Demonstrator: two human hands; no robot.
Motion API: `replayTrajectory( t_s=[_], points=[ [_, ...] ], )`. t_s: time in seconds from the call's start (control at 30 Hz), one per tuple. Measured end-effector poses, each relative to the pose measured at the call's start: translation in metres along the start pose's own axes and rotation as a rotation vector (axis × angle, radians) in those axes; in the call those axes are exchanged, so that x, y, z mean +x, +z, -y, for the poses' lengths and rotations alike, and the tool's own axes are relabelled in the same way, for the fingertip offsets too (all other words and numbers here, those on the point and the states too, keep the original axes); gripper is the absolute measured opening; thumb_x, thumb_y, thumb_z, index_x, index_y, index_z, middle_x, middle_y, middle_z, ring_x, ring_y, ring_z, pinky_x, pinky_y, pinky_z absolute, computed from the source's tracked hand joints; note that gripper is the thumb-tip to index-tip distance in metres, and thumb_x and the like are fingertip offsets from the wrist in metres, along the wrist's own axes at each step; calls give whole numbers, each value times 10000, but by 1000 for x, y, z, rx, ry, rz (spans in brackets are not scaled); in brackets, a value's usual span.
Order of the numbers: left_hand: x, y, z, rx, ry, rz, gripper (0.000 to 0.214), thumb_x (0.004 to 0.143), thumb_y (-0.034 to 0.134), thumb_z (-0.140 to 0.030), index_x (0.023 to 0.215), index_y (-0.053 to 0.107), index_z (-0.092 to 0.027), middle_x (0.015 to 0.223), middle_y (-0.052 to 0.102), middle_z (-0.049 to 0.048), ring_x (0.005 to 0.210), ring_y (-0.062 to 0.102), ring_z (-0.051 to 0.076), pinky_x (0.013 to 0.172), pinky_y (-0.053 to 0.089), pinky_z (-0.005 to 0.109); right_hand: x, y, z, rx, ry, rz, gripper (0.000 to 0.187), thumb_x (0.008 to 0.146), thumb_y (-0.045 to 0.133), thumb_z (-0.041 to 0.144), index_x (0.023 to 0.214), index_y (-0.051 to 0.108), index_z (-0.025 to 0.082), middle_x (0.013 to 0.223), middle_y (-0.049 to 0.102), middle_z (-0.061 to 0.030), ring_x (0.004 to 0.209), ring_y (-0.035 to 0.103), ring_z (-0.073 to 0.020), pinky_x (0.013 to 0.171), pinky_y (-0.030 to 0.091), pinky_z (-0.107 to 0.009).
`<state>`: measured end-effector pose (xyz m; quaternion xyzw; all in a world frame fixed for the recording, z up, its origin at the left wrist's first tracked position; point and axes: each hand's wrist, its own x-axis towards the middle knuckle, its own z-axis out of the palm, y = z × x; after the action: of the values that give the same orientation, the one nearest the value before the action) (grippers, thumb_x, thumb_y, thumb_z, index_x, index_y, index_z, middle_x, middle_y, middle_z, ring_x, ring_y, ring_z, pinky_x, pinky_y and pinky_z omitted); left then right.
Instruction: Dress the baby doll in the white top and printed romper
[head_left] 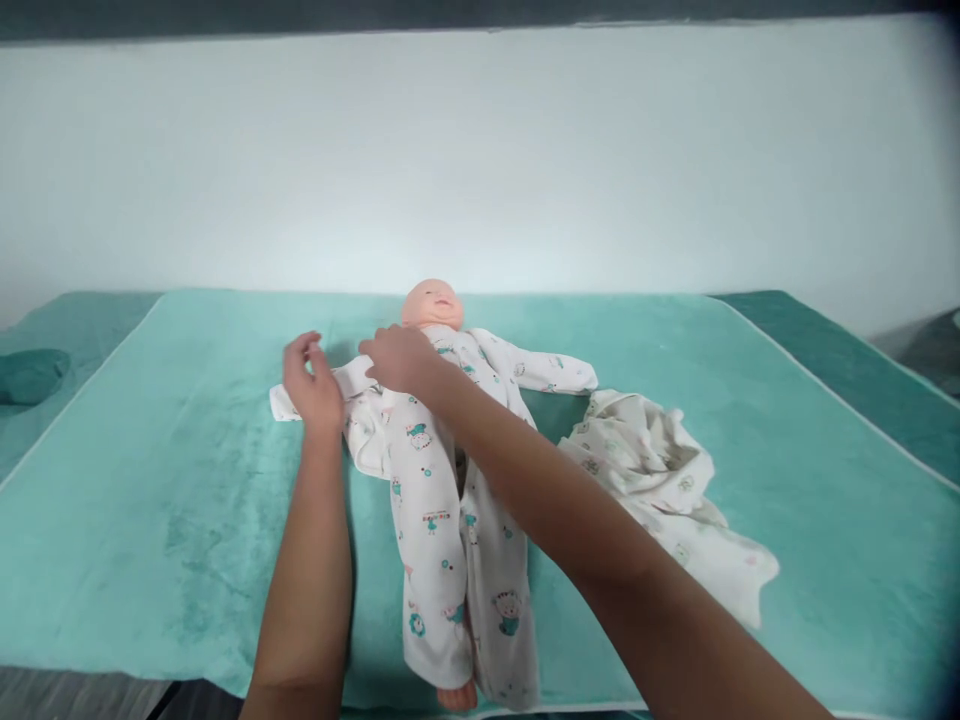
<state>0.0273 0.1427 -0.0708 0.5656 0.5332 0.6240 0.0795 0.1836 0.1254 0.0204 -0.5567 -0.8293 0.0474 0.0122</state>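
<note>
A baby doll (433, 302) lies on its back, its head toward the wall. It is dressed in a white romper (427, 470) printed with small figures. My left hand (311, 385) is over the outer part of the left-side sleeve (283, 404), with its fingers loosely curved and apart and nothing visible in them. My right hand (401, 358) reaches across the doll's chest to the upper part of that same sleeve. Its fingers are bent together at the cloth, and the fingertips are partly hidden. The other sleeve (559, 372) stretches out to the right. One doll foot (457, 696) shows below the trouser leg.
A crumpled white printed baby garment (652, 460) lies to the right of the doll, partly behind my right forearm. A light green cover (187, 480) spreads beneath everything. Behind it rises a white wall (480, 160). A dark green bundle (34, 376) lies at the far left.
</note>
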Motion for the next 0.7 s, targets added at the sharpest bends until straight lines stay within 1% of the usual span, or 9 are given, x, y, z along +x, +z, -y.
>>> replayTrajectory(
  t_s=[0.1, 0.2, 0.27, 0.3, 0.37, 0.5, 0.6, 0.63, 0.7],
  points=[
    [-6, 5, -14, 250, 55, 388, 327, 1024, 388, -364, 1151, 648, -212, 1192, 699, 91, 1148, 621, 237, 981, 455, 358, -16, 4, -23, 259, -1, -211, 340, 1012, 428, 272, 1263, 650, 219, 1269, 686, -91, 1164, 609, -236, 977, 461, -379],
    [-9, 8, -22, 535, -19, 576, 377, 1031, 353, -373, 1115, 687, -220, 1125, 733, 104, 1090, 647, 285, 919, 448, 383, -53, 22, -74, 476, 145, -471, 374, 990, 408, 265, 1265, 656, 212, 1326, 676, -67, 1224, 590, -218, 1061, 435, -375],
    [-8, 9, -22, 578, -36, 585, 394, 1036, 329, -363, 1135, 689, -237, 1143, 740, 95, 1080, 652, 289, 891, 441, 379, -79, 43, -111, 501, 318, -541, 391, 918, 495, 260, 1264, 667, 200, 1324, 680, -82, 1221, 595, -257, 1077, 435, -421],
    [-8, 9, -20, 565, -35, 572, 394, 1037, 325, -359, 1157, 685, -249, 1170, 738, 83, 1088, 651, 286, 886, 438, 375, -90, 54, -126, 476, 373, -529, 417, 872, 522, 222, 1258, 678, 188, 1306, 690, -99, 1214, 597, -277, 1078, 435, -440],
    [-7, 9, -15, 533, -38, 551, 384, 1035, 339, -362, 1171, 683, -261, 1190, 738, 66, 1099, 648, 281, 886, 440, 370, -106, 73, -147, 379, 484, -586, 473, 822, 520, 165, 1267, 680, 188, 1296, 691, -112, 1212, 595, -305, 1075, 429, -469],
    [-8, 4, -19, 449, -34, 479, 343, 1019, 391, -346, 1170, 677, -234, 1189, 732, 66, 1130, 629, 267, 950, 452, 373, -111, 89, -154, 300, 583, -721, 515, 837, 442, 131, 1311, 639, 181, 1334, 663, -117, 1233, 588, -292, 1084, 412, -460],
    [-15, 8, -57, 382, 156, 429, 327, 1009, 408, -292, 1198, 656, -193, 1254, 691, 92, 1215, 578, 255, 1061, 416, 385, -105, 90, -148, 367, 608, -680, 478, 881, 417, 178, 1312, 621, 162, 1312, 672, -134, 1220, 593, -295, 1073, 412, -469],
    [-19, 14, -77, 372, 256, 476, 320, 1009, 413, -286, 1202, 654, -200, 1267, 682, 89, 1231, 566, 252, 1080, 404, 392, -103, 90, -147, 390, 622, -671, 466, 889, 425, 201, 1311, 617, 163, 1307, 675, -134, 1212, 595, -298, 1072, 409, -475],
    [-30, 35, -120, 343, 433, 731, 309, 1014, 426, -292, 1219, 647, -222, 1287, 668, 78, 1217, 574, 234, 1047, 428, 375, -102, 90, -147, 424, 647, -681, 451, 887, 449, 232, 1303, 611, 164, 1299, 679, -135, 1198, 600, -299, 1072, 401, -477]
  ],
)
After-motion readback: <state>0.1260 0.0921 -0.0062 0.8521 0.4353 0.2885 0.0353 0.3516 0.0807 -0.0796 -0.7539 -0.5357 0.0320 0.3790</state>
